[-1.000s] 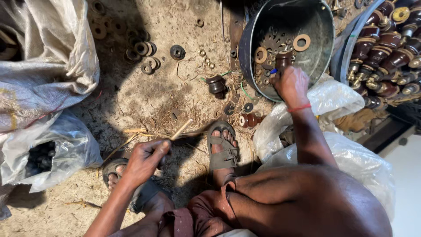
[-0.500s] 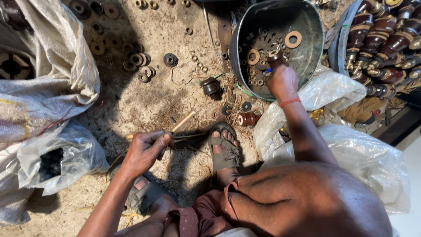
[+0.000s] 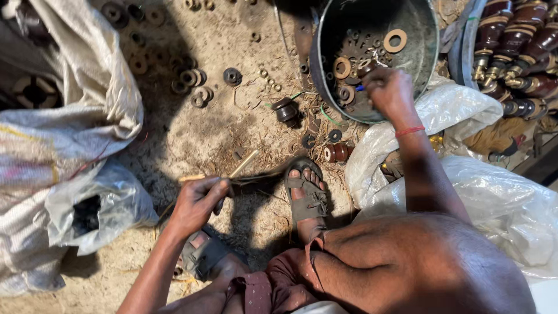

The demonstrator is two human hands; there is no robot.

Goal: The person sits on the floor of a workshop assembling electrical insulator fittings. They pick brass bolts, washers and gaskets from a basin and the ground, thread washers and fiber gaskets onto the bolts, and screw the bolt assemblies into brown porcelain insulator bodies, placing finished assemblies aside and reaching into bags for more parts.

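My left hand (image 3: 197,203) is low at the centre left, fingers closed on a thin pale stick (image 3: 232,171) that lies over the sandy ground. My right hand (image 3: 388,88) reaches into a round metal basin (image 3: 317,64) at the top. Its fingers curl down over a heap of rings, washers and small dark parts (image 3: 349,70). What the fingers hold is hidden. A red thread circles that wrist. My sandalled foot (image 3: 305,195) rests between the two hands.
Dark rings (image 3: 195,87), a small dark spool (image 3: 286,110) and a reddish-brown insulator piece (image 3: 337,152) lie on the ground. Brown ceramic insulators (image 3: 523,40) fill a tub at top right. White sacks (image 3: 87,99) stand left; clear plastic bags (image 3: 500,197) lie right.
My left hand has shut on the thin stick. My right hand stays over the parts in the basin with its fingers curled tighter. The view has tilted a little.
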